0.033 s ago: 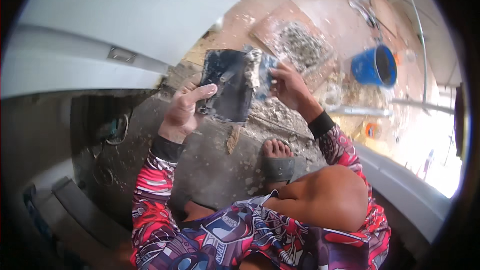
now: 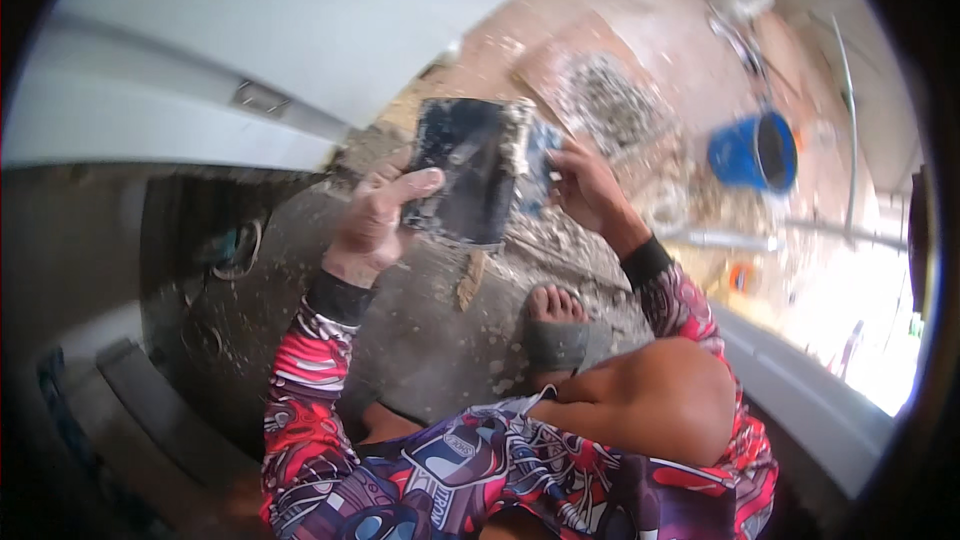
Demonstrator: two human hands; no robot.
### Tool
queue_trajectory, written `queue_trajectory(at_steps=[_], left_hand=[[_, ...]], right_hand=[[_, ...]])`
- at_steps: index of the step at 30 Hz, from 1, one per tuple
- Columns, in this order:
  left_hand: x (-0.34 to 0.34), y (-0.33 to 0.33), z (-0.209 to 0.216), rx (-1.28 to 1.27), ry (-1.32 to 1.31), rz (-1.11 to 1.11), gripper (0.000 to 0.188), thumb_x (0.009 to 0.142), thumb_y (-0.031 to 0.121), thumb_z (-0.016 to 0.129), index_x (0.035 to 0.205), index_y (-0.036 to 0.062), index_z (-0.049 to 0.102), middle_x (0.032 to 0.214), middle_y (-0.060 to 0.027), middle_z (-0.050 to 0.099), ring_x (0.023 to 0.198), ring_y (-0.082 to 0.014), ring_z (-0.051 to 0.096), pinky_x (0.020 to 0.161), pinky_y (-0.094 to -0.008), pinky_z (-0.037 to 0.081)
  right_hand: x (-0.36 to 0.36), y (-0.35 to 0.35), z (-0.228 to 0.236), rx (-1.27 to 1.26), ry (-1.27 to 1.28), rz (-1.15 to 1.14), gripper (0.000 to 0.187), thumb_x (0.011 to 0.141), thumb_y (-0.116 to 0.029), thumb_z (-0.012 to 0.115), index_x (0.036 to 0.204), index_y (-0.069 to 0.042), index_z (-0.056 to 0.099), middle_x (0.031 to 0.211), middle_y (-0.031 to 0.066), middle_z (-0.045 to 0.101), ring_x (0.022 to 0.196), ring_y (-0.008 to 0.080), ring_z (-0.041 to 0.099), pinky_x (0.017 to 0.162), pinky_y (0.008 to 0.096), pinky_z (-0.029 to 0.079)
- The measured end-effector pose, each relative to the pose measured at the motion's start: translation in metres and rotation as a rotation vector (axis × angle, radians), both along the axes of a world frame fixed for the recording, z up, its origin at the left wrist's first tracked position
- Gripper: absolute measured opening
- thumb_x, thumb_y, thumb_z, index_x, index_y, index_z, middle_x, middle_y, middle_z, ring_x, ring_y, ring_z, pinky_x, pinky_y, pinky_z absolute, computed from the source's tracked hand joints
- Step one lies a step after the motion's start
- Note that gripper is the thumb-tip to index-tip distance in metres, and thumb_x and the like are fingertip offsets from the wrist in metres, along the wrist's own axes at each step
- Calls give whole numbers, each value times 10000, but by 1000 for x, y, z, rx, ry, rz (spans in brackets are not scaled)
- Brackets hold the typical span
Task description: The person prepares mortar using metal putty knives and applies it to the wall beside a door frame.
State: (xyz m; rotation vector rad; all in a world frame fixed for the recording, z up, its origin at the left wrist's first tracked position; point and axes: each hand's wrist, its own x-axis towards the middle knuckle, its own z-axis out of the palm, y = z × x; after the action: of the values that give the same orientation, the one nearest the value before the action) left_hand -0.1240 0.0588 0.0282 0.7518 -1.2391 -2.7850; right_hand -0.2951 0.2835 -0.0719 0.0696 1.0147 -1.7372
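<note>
Head view: dark flat plate (image 2: 465,175), being held left of the blue bucket (image 2: 736,154), mortar (image 2: 521,138) clinging along its right edge; left hand (image 2: 376,218) clamping its left side, thumb on top; right hand (image 2: 590,187) pinching a blue-grey blade (image 2: 540,162); plate seeming light, stiff, gritty, favouring a left-edge hold

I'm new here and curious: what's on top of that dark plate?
On the dark plate, pale lumpy paste lies along the right edge, with lighter smears elsewhere. Whatever is under the thumb of the left hand can't be seen.
</note>
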Motion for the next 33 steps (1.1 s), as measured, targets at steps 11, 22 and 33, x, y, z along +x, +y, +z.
queue_trajectory(at_steps=[11,22,33], left_hand=[[104,-36,9,-44,361,340,371,913,75,645,1268,-14,585,1149,-84,674,1002,-146,647,896,-290,519],[150,-82,19,-1055,164,1077,222,938,24,610,1141,-64,603,1032,-102,663,903,-145,620,775,-314,508],[84,-118,82,-1785,249,1636,490,788,-128,609,1243,55,638,1024,-107,522,880,-242,536,689,-340,444]], right_hand=[[-9,-8,86,157,113,92,272,990,-138,465,1248,-84,531,1077,51,668,878,165,681,667,340,603],[11,-41,229,220,361,128,259,1003,-191,462,1228,-94,543,1046,64,703,740,155,713,506,268,572],[124,-66,312,280,441,29,350,823,2,581,1169,38,617,1131,112,653,1035,180,616,919,292,469]])
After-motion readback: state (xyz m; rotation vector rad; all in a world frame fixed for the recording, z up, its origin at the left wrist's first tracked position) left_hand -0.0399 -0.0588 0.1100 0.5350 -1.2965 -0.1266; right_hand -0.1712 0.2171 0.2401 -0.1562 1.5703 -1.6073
